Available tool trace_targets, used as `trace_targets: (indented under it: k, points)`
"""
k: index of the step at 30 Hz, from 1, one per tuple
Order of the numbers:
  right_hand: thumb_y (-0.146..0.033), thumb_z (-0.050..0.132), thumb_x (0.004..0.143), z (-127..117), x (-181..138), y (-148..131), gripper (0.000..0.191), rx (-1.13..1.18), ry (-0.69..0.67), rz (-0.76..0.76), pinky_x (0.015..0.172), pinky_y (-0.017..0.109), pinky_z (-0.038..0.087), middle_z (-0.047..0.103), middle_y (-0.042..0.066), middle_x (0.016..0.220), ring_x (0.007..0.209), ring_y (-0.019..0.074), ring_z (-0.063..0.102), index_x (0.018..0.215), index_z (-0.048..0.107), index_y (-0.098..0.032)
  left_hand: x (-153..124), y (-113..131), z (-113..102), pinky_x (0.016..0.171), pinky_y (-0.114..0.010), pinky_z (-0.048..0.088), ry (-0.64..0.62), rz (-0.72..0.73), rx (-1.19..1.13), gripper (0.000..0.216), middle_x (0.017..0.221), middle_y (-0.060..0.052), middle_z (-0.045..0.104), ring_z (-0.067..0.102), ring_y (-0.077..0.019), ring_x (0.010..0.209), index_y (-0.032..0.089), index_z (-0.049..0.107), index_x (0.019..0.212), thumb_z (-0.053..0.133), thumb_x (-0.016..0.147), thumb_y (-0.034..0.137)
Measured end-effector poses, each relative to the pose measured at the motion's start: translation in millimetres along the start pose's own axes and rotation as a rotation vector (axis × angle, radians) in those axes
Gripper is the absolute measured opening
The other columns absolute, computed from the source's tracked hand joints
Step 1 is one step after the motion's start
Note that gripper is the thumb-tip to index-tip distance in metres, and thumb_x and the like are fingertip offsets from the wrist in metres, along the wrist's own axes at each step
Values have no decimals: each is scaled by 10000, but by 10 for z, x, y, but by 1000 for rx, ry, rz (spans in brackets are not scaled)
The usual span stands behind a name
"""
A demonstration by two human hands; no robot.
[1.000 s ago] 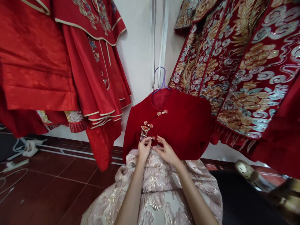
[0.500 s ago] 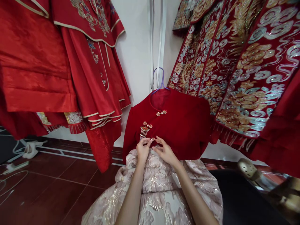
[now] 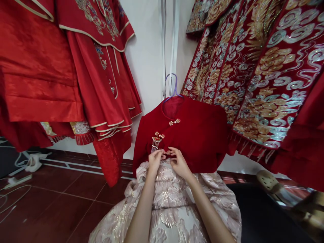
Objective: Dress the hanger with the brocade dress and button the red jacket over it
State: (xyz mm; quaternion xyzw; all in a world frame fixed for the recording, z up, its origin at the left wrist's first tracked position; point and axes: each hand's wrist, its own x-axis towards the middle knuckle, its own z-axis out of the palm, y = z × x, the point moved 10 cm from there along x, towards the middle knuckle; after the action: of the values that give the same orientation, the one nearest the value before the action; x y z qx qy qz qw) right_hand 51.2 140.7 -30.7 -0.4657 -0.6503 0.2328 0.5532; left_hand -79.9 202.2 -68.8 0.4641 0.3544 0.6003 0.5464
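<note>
A dark red velvet jacket [image 3: 197, 135] hangs on a purple hanger [image 3: 172, 87] over a pale pink and gold brocade skirt [image 3: 172, 206]. The jacket front carries a pearl clasp [image 3: 174, 122] near the collar and a tasselled clasp [image 3: 157, 140] below it. My left hand [image 3: 155, 160] and my right hand [image 3: 179, 161] meet at the jacket's lower edge. Both pinch a small beaded clasp [image 3: 167, 152] between their fingertips, just right of the tassel.
Red satin garments [image 3: 76, 67] hang at the left. Heavily embroidered red and gold robes [image 3: 253, 74] hang at the right, close beside the jacket. White cables [image 3: 27, 162] lie on the dark red tiled floor [image 3: 63, 199]. A black surface [image 3: 258, 212] sits at the lower right.
My two hands have drawn closer together over the lowest clasp. The right fingers curled in towards the left. The jacket has barely moved.
</note>
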Motion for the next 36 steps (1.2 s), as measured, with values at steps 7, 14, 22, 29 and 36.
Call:
trace_targets:
  k: [7,14,22,29,36]
  points:
    - [-167,539,729,-292,6,-230,167,-116,208,-20,612,252,446,516,5,807,677,130,505,889,498,-191,71,135,145,682,-238,555,20,-102,-253,171,827,-79,725,680,-130,706,122,700,817,695,752,280]
    - [-202,555,744,-463,12,-443,163,-43,182,-28,579,221,425,542,-6,779,681,126,525,904,526,-194,334,321,264,902,-253,502,42,-154,-530,88,983,-101,722,680,-127,892,106,690,867,651,805,156]
    - [-224,564,739,-401,17,-420,184,4,132,-17,545,220,425,564,10,792,688,135,538,919,539,-190,402,326,258,896,-262,499,98,-110,-429,91,997,-102,724,679,-138,926,124,700,841,643,786,169]
    - [-206,558,724,-414,11,-373,191,11,106,-1,545,219,414,540,-4,775,670,132,527,904,497,-203,404,391,317,825,-287,523,50,-177,-218,171,1000,-117,716,682,-149,850,138,689,827,660,775,298]
    - [-213,605,704,-925,-35,-318,274,210,446,-24,583,209,394,449,-46,747,634,99,474,868,386,-225,537,1259,774,622,-275,514,-163,218,263,306,896,-100,699,625,-144,678,153,707,888,623,786,428]
